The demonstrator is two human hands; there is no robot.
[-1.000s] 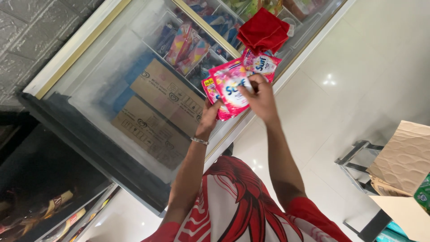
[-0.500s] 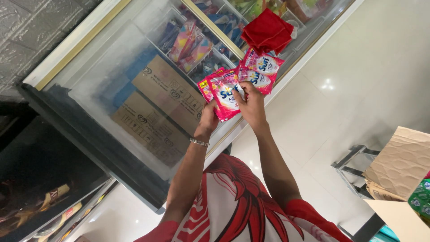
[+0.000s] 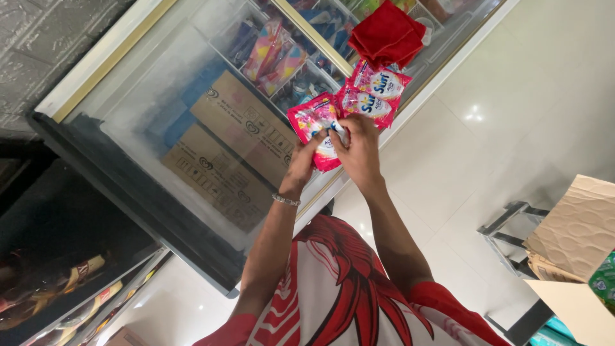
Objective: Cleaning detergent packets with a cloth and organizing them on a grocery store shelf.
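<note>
Over the glass-lidded freezer (image 3: 160,122), both hands' grips pinching pink sachets (image 3: 314,125), left hand (image 3: 306,160), right hand (image 3: 360,150), fingertips partly hidden.

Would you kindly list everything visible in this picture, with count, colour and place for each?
pink sachets: a joined strip, count unclear, pink with white and blue print, held over the freezer lid.
red cloth: one, red, folded, on the freezer lid above the sachets.
chest freezer: one, white frame with glass lid, upper left.
cardboard boxes: two, brown, inside the freezer.
colourful packets: several, pink and blue, in the freezer's basket.
cardboard carton: one, brown, right edge.
metal stand: one, grey, beside the carton.
bracelet: one, silvery, on the left wrist.
left hand: pinching the strip.
right hand: gripping the strip.
</note>
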